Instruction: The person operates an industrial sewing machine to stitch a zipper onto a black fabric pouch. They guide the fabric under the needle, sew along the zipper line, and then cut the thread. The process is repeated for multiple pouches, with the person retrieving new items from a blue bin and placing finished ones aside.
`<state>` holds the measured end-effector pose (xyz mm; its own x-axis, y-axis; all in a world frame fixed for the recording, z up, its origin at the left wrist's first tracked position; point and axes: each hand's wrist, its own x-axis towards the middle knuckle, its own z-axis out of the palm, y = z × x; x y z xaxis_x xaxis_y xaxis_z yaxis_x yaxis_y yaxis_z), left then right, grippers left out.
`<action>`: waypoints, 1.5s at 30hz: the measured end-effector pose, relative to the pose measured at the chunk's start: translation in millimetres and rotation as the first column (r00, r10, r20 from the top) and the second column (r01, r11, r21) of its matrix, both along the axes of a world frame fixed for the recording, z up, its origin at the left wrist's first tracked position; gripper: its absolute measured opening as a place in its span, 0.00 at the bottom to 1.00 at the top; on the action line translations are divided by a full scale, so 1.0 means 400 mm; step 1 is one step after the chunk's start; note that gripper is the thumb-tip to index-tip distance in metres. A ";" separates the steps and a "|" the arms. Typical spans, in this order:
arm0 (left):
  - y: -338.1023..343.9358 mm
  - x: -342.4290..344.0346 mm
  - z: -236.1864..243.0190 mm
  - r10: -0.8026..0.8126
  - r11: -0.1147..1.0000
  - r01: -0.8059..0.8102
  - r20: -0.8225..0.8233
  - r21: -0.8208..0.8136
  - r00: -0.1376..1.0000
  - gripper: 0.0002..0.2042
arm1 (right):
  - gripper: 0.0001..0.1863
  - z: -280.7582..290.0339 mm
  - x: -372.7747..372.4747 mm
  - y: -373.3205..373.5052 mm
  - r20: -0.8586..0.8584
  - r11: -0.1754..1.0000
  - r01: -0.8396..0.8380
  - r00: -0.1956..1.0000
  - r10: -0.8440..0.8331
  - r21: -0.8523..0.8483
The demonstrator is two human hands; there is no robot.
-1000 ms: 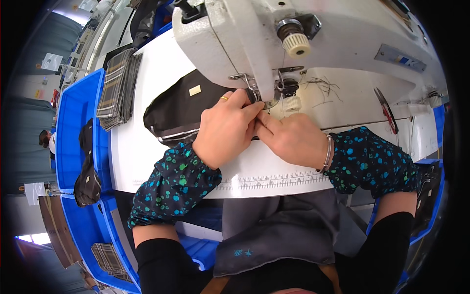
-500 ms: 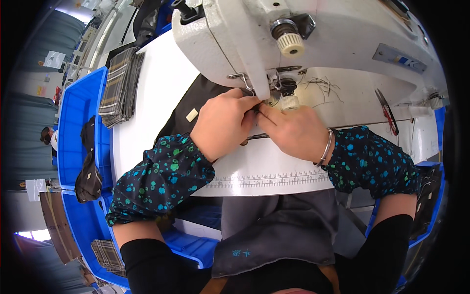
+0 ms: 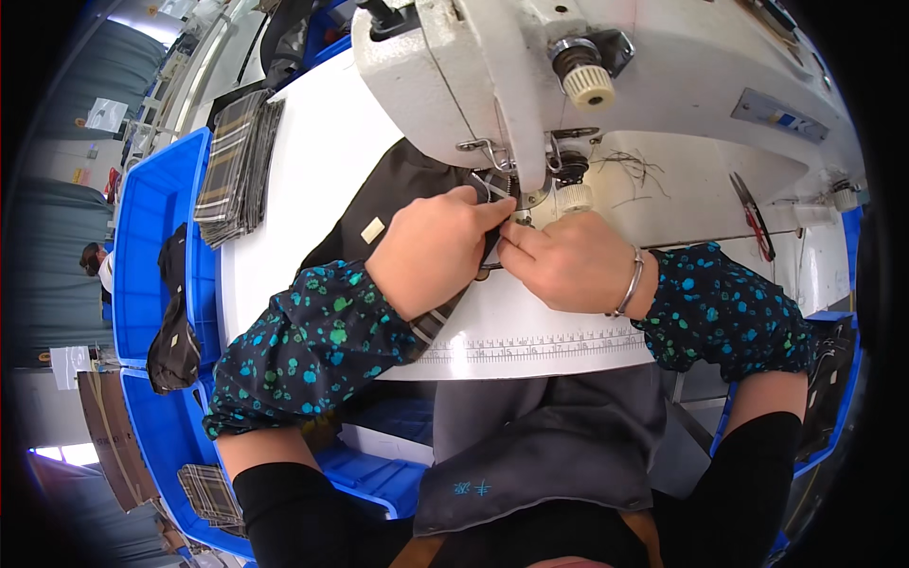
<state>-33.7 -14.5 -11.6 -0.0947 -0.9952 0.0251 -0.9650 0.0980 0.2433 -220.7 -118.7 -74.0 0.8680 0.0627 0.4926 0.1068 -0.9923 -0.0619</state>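
Step in hand looks like lining up & guiding the dark cloth pc (image 3: pixel 374 194) at the needle area of the sewing machine (image 3: pixel 426 80), w/ both hands close in; next move prob. calls for small, even guiding, edge kept straight, fingertips well clear of the needle. L hand (image 3: pixel 428 254) has a narrow grip on the cloth, index finger pressed down nr the foot. R hand (image 3: pixel 573 263) is just beside it, thumb & fingers drawn close tog. at the cloth's edge; can't tell if that grip is pinching or only pressing, b/c the contact is too small & partly hidden. Cloth pc lies on the white worktop (image 3: pixel 322 128), mostly left of & under the L hand, far end running in beneath the machine head. Looks v. dark brown/black, soft, matte, lying fairly flat w/ a few gentle folds; small cream label (image 3: pixel 372 230) on top, nr the L wrist. Plaid fabric (image 3: pixel 433 325) shows btwn the L sleeve & the worktop; can't tell if it's joined to the dark pc.
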 end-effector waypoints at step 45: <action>-0.014 0.015 -0.017 -0.105 0.973 0.091 -0.056 -0.210 0.993 0.10 | 0.05 0.003 -0.024 -0.005 0.068 0.993 0.099 0.993 -0.094 -0.063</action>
